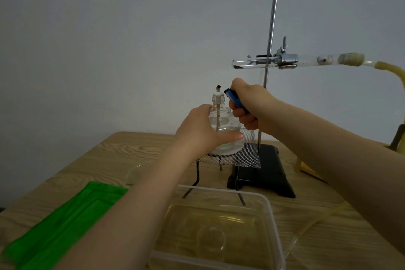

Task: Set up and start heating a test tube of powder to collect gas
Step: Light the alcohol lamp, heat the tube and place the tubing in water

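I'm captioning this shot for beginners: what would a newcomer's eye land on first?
Probably the two hands at centre: the left hand steadies a glass alcohol lamp on a wire gauze, while the right hand grips a blue lighter beside the unlit wick. Above right, a horizontal test tube hangs clamped to a retort stand. A bright green cloth lies lower left.

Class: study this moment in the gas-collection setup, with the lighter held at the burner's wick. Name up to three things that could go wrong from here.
1. The left hand grips the alcohol lamp close below the wick; a flare-up might burn fingers.
2. The lamp sits near the edge of the wire mesh on a tripod, so a nudge could tip it.
3. The lamp stands left of the test tube's powder end, so heating may miss unless repositioned.
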A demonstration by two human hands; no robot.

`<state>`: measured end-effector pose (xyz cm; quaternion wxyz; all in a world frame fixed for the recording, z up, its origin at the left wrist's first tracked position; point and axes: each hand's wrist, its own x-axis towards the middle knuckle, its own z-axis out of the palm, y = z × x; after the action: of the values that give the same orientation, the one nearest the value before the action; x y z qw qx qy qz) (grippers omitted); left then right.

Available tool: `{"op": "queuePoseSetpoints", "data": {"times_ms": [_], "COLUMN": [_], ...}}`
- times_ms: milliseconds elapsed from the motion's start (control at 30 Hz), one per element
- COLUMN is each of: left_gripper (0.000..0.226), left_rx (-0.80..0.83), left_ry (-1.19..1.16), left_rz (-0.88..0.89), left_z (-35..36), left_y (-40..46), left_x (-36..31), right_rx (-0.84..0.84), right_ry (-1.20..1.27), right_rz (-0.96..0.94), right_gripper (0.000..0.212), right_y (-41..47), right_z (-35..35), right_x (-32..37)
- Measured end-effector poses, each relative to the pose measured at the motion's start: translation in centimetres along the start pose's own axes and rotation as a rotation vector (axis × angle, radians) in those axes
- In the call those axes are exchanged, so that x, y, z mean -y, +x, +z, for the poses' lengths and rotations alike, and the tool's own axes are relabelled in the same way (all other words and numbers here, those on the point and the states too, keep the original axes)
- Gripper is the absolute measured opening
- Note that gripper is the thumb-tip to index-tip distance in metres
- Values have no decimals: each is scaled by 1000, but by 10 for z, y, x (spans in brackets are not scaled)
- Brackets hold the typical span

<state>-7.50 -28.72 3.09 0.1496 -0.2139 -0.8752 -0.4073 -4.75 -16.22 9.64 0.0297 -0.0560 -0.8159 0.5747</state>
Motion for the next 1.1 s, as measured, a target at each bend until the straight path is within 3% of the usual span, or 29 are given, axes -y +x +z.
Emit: {"op": "queuePoseSetpoints", "data": {"times_ms": [433,1100], "left_gripper": [62,56], "left_rx": [-4,5], "left_ry": [17,22], "left_rz": [12,19], "left_z": [-1,-1], "left_y": [-1,-1], "left_x": [0,-1], "right_rx": [19,-23], "right_ry": [8,-21], "right_rz": [6,14], "right_gripper": [46,33], "right_y": [-3,-4], "right_z": [-1,6], "right_x": [1,5]}}
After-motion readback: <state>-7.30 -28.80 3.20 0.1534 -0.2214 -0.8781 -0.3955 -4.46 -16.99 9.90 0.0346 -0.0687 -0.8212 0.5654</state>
